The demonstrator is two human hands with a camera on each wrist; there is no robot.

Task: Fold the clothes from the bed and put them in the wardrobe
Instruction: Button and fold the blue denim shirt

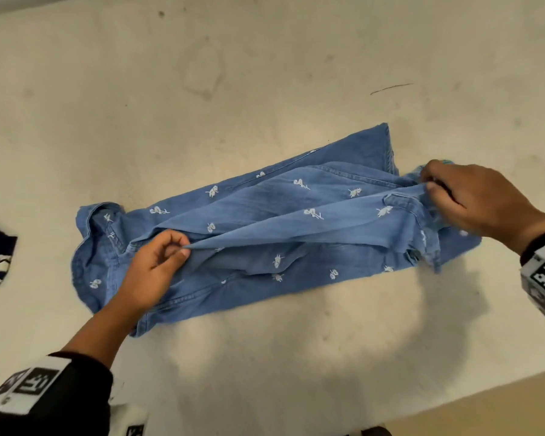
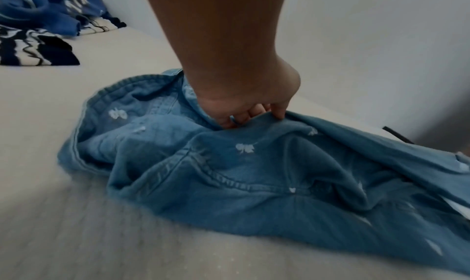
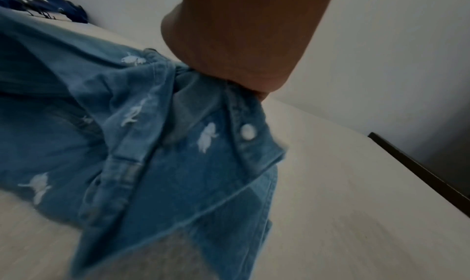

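Denim shirt (image 1: 265, 228) with small white embroidered motifs lies lengthwise on the cream bed (image 1: 265, 73), its collar end to the person's left and the buttoned hem end to the right. Both hands pinch one long raised fold of it. The left hand (image 1: 158, 262) has thumb and curled fingers closed on the fold near the collar; the right hand (image 1: 472, 199) grips the same ridge near the hem, fingers bunched round the cloth.

To do this lengthwise fold well, I judge both hands should keep the ridge taut and level between them, carry it across together, and lay it down so the edge lines up with the far side seam. The slack puckers under the fold near the middle want smoothing afterwards.

From the right wrist view the fingers are hidden behind the wrist and cloth, and the picture is blurred; a white button (image 3: 248, 131) shows on the placket. How the sleeves are tucked cannot be made out. A striped dark-and-white garment (image 2: 30, 49) and a blue sweatshirt (image 2: 58, 9) lie further along the bed, partly cut off. No wardrobe is in view.
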